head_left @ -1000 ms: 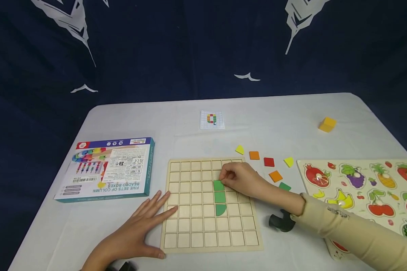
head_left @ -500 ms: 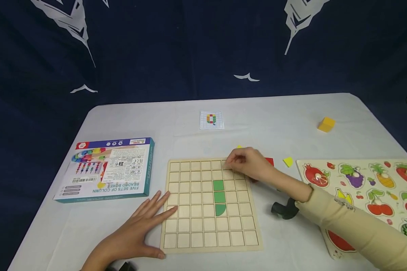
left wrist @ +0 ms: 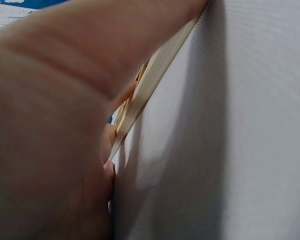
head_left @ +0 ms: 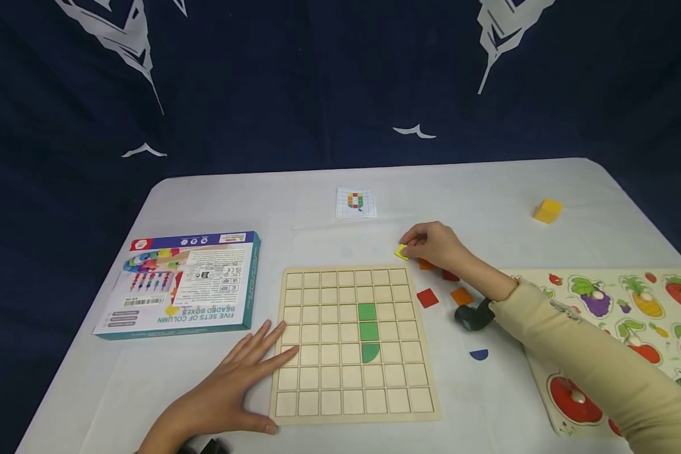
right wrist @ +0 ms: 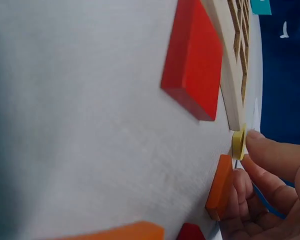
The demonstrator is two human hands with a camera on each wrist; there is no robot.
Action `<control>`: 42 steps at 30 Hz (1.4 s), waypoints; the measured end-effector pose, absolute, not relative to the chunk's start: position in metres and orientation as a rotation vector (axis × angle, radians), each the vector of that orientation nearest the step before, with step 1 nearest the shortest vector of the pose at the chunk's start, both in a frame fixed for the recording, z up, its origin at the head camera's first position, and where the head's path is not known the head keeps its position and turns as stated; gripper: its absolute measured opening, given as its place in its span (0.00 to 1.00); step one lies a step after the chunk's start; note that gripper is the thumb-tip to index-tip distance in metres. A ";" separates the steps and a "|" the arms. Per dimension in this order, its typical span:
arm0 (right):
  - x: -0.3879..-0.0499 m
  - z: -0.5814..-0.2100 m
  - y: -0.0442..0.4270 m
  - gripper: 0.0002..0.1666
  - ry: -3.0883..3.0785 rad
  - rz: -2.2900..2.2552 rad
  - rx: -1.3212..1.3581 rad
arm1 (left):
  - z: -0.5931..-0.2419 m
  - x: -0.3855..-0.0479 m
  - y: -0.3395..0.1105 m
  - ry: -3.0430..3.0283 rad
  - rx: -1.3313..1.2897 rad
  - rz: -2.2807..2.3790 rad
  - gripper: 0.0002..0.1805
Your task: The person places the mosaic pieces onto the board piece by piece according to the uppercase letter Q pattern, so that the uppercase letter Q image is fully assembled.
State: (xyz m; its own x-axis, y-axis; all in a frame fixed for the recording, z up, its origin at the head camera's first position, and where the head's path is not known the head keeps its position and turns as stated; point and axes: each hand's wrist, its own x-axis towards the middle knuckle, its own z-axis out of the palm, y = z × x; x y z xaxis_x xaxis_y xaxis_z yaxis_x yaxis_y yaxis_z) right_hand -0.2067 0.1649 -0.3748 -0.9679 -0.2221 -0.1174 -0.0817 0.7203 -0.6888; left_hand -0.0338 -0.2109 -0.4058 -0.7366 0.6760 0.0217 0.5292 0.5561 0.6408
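Sitting upside down, the words "FIVE SETS OF COLUMN BEADED BOXES" can be read on a flat cardboard box with blue-green sides (head_left: 170, 296). A white paper card (head_left: 355, 202) shows a letter Q in coloured blocks. The right hand (head_left: 436, 246) has a narrow grip, pinching a small, flat, bright yellow piece (head_left: 400, 253) just past the far right corner of a pale wooden board with a grid (head_left: 354, 419). The left hand (head_left: 227, 384) has a wide grip, fingers spread at the board's left edge. Fingers hide part of the yellow piece. Writing on the tan sleeve (head_left: 590, 359) is too blurry to read.
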 end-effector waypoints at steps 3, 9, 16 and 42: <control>-0.210 -0.375 0.163 0.10 2.750 -1.048 -0.294 | -0.405 -0.035 -0.211 2.567 1.004 0.935 0.56; -0.211 -0.373 0.162 0.10 2.787 -1.008 -0.375 | -0.404 -0.037 -0.211 2.567 1.006 0.944 0.56; -0.210 -0.371 0.159 0.12 2.785 -1.040 -0.419 | -0.404 -0.039 -0.211 2.578 1.026 0.947 0.56; -0.159 -0.372 0.108 0.07 2.593 -1.239 -0.713 | -0.405 -0.034 -0.210 2.627 1.093 0.911 0.56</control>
State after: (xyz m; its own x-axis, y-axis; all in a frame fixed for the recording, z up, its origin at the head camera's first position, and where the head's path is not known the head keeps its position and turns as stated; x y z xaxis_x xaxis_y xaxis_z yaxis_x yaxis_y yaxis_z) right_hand -0.1589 0.1081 -0.3725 -0.8689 -0.4932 0.0429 -0.3431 0.5376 -0.7702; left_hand -0.0336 -0.2102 -0.4055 -0.7219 0.6865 0.0867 0.5928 0.5490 0.5892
